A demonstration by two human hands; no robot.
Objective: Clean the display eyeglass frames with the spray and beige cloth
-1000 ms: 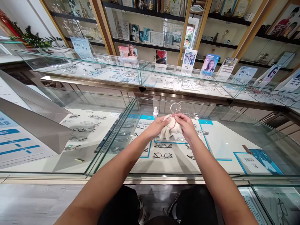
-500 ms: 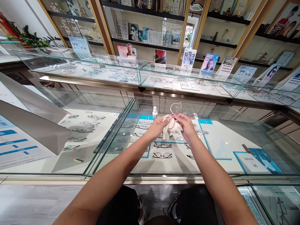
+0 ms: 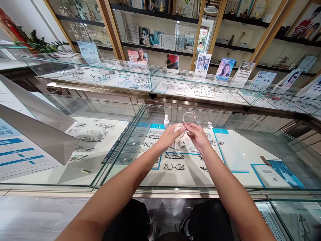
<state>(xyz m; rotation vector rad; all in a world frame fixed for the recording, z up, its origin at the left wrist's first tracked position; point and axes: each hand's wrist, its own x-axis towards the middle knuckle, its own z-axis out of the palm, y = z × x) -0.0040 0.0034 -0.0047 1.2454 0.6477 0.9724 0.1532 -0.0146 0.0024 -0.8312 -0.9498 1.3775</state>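
My left hand is closed on a cream cleaning cloth, which hangs in folds below the fingers. A pair of thin pinkish-rimmed eyeglasses is held over the glass counter. One round rim stands up beyond my fingertips; the cloth covers most of the other. Close beside the left, my right hand pinches the frame near its middle, fingers bent. A small white bottle stands upright just past my left hand.
Under the glass of the near display case lie several eyeglasses. Large white card stands rise at the left. Behind runs a second glass case with upright advertising cards. A brochure lies at the right.
The cloth has shifted and folded over more of the lower rim, which showed in front of it before. Both hands stay in nearly the same place. The view has shifted slightly.
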